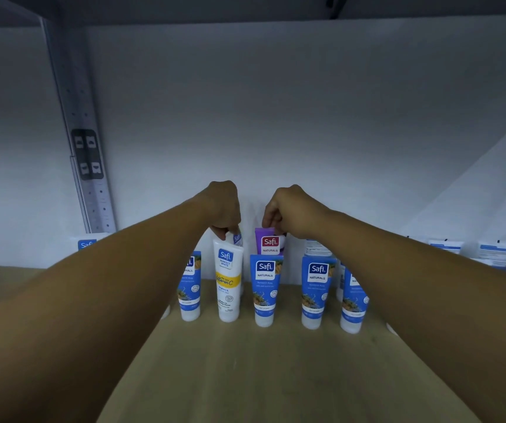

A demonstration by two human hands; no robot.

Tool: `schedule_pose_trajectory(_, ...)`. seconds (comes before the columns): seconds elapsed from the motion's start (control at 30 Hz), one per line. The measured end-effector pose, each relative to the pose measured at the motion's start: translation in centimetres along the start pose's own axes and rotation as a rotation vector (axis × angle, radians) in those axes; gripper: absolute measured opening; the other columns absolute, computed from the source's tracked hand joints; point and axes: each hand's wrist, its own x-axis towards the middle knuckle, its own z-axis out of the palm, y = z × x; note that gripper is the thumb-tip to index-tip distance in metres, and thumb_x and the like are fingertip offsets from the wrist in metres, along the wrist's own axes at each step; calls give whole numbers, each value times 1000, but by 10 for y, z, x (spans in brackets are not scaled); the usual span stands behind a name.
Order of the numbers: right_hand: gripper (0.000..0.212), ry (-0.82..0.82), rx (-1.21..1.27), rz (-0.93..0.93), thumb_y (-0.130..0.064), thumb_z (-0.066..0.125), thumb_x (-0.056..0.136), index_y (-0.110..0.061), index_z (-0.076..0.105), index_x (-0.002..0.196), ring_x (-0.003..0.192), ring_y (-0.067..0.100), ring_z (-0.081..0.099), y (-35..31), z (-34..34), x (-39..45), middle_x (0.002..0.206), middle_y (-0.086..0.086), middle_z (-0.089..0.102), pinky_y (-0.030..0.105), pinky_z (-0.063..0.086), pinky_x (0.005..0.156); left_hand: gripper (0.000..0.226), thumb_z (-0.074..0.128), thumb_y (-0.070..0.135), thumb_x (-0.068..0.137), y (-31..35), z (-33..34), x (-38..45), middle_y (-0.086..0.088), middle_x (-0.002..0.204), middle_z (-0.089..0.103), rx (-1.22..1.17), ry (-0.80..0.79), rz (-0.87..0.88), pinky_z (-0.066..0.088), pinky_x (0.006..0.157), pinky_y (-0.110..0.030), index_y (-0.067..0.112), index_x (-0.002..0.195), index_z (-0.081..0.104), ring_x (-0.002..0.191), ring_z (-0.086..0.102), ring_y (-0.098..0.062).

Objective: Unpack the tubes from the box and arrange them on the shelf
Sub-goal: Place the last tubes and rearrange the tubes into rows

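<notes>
Both my arms reach deep onto the tan shelf point(276, 377). My left hand point(224, 209) pinches the top of a white tube point(238, 238) standing in the back row, just behind a taller white Vitamin C tube point(228, 282). My right hand point(288, 210) grips the top of a purple Safi Naturals tube point(269, 243), also in the back row. Several blue Safi Naturals tubes stand cap-down in the front row, among them one in the middle point(265, 288) and one to its right point(316, 290). No box is in view.
The white back wall point(276, 117) stands right behind the tubes. A perforated metal upright point(77, 132) rises at the left. More white and purple tubes point(496, 251) line the back right, and one blue-capped label point(87, 244) shows at the left behind my arm.
</notes>
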Motion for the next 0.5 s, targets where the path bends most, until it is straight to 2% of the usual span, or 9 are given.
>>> schedule_pose_trajectory(0.13, 21, 2, 10, 0, -8, 70, 87, -6, 73, 107, 98, 23, 68, 1, 0, -1, 112, 11, 71, 36, 57, 90, 29, 78, 7, 81, -6, -2, -3, -13, 110, 71, 26, 22, 117, 61, 81, -36, 3, 109, 73, 95, 71, -27)
schedule_pose_trajectory(0.3, 20, 19, 0, -2, -4, 71, 85, -7, 75, 104, 95, 21, 69, 3, 1, 2, 107, 11, 73, 33, 58, 87, 20, 77, 5, 81, -14, -3, -1, -4, 95, 70, 29, 45, 184, 55, 63, -22, 9, 100, 76, 82, 65, -16)
schedule_pose_trajectory(0.5, 20, 18, 8, -7, -5, 70, 86, -7, 74, 106, 96, 21, 68, 6, 3, 3, 108, 10, 72, 33, 58, 86, 14, 74, 6, 84, -19, -1, 4, -3, 96, 70, 14, 32, 208, 54, 66, -22, 10, 97, 74, 87, 65, -16)
